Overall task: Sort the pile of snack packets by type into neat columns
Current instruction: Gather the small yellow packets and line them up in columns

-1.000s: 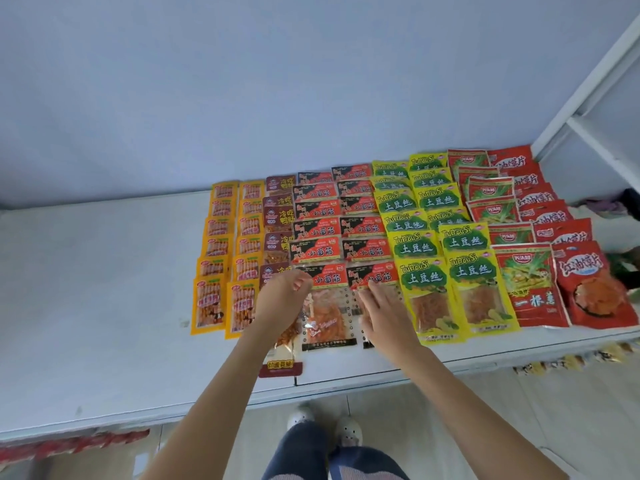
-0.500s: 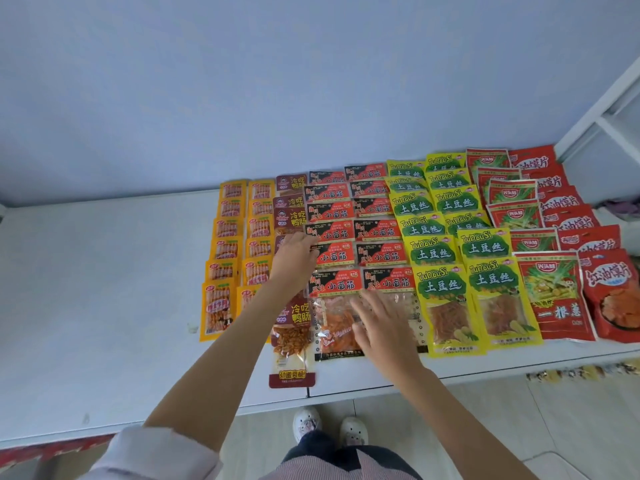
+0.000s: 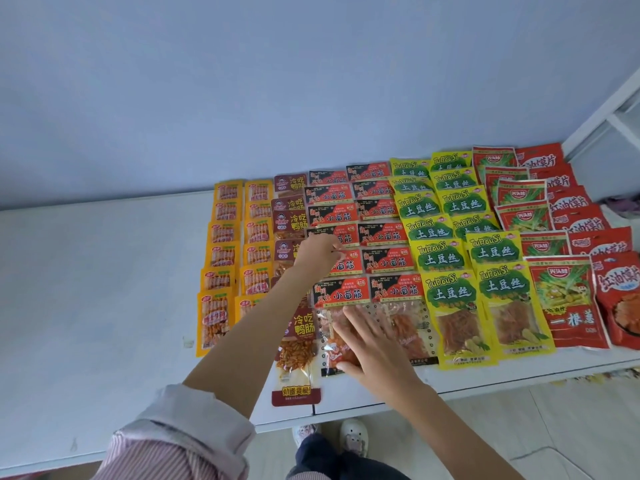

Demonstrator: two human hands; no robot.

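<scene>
Snack packets lie in sorted columns on the white table (image 3: 104, 289): two orange columns (image 3: 221, 237), a brown one (image 3: 289, 220), two red-and-black ones (image 3: 379, 216), two yellow-and-green ones (image 3: 433, 258), a red-and-green one (image 3: 557, 292) and a red one (image 3: 575, 220). My left hand (image 3: 317, 252) reaches over the brown column, its curled fingers pinching the left edge of a red-and-black packet (image 3: 346, 263) in the fourth row or so. My right hand (image 3: 369, 341) lies flat with straight fingers on the front red-and-black packet (image 3: 341, 294).
The front brown packet (image 3: 298, 362) sticks out over the table's front edge. A pale blue wall stands behind the table and a white frame (image 3: 602, 112) rises at the right. The floor and my shoes (image 3: 353, 436) show below the edge.
My left hand has travelled from the front row back along the left red-and-black column. My right hand has shifted slightly left on the front packet. The camera has moved closer.
</scene>
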